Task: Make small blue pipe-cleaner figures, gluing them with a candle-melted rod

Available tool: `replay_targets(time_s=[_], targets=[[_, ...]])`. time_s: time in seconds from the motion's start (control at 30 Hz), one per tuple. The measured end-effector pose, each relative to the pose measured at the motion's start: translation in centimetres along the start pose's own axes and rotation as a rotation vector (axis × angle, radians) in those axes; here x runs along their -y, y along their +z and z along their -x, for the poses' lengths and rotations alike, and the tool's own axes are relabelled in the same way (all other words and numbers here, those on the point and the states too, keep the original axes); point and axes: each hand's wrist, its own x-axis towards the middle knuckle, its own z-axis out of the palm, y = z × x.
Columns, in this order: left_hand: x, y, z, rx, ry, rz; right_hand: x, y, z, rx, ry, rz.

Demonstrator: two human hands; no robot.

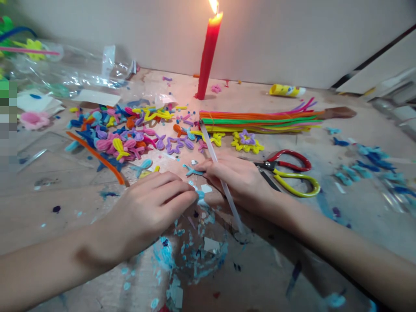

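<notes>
Clock positions refer to a dial centred on the right hand, with 12 o'clock pointing away from the person. The right hand (238, 175) holds a slender translucent white rod (228, 197) among its closed fingers; the rod slants across the hand, its upper end at 11 o'clock and its lower end at 6. The fingertips meet a small light-blue fuzzy piece (192, 170) at 9 o'clock; whether they pinch it cannot be told. The left hand (159, 201) rests palm down at 8 o'clock, fingers curled and close together; whether it grips anything cannot be told. Scissors with one red and one yellow coated handle (296, 193) lie at 3 o'clock, handle loops apart, blades partly hidden by the right hand. A bundle of straight multicoloured fuzzy stems (260, 122) lies at 1 o'clock, beyond a yellow fuzzy flower shape topped with purple (255, 146). A lit red candle (208, 58) stands slightly tilted at 11 o'clock. A heap of bent multicoloured fuzzy pieces (125, 147) occupies 10 o'clock, with a single orange fuzzy stem (97, 158) at 9, its near end just beside the left hand.
</notes>
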Motion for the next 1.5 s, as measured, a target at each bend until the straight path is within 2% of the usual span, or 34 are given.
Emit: replay_targets(time_s=[0.2,0.5,0.93,1.17,1.5], targets=[[-0.2,-0.2,0.0,-0.015,0.052,-0.066,0.1,-0.1,0.0,0.023,0.027,-0.007],[-0.1,-0.5,-0.7,0.005,0.017,-0.086,0.0,0.1,0.0,0.013,0.01,0.04],[0.3,0.5,-0.6,-0.003,-0.062,-0.118,0.3,-0.1,-0.2,0.014,0.029,0.016],[0.4,0.6,-0.5,-0.029,-0.086,-0.109,-0.1,0.2,-0.1,-0.005,-0.025,0.004],[0.5,0.9,-0.4,-0.051,-0.122,-0.118,0.0,0.3,-1.4,0.027,-0.074,0.058]])
